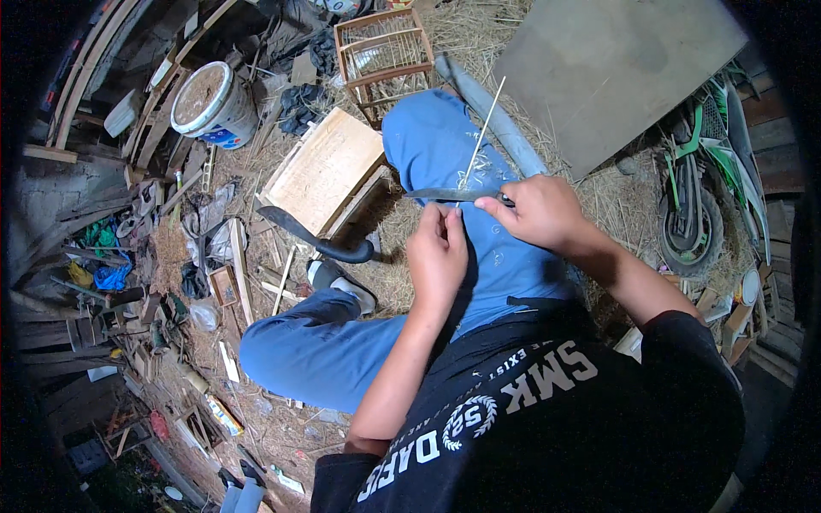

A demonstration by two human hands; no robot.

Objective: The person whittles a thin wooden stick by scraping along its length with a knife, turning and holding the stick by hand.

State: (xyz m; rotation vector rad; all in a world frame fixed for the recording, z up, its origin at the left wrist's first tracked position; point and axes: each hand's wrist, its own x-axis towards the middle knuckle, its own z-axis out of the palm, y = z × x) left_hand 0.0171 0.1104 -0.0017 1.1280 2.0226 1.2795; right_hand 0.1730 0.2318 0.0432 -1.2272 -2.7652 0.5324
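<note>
Over my blue-trousered thigh, my right hand (540, 211) is closed round the handle of a knife (440, 194), whose dark blade points left. A thin pale stick (484, 132) slants up and away from the blade. My left hand (437, 255) pinches the near end of that stick just below the blade. Pale curled shavings lie on the trouser leg around the blade. Left of my hands, a large curved blade with a black handle (346, 250) rests against a wooden box (335, 162).
A small slatted wooden cage (384, 47) stands ahead, near a grey pipe (492, 115) and a large flat board (616, 73). A white bucket (214, 107) sits at far left. On the right is a green-and-white motorbike (697, 197). Wood scraps and straw litter the ground.
</note>
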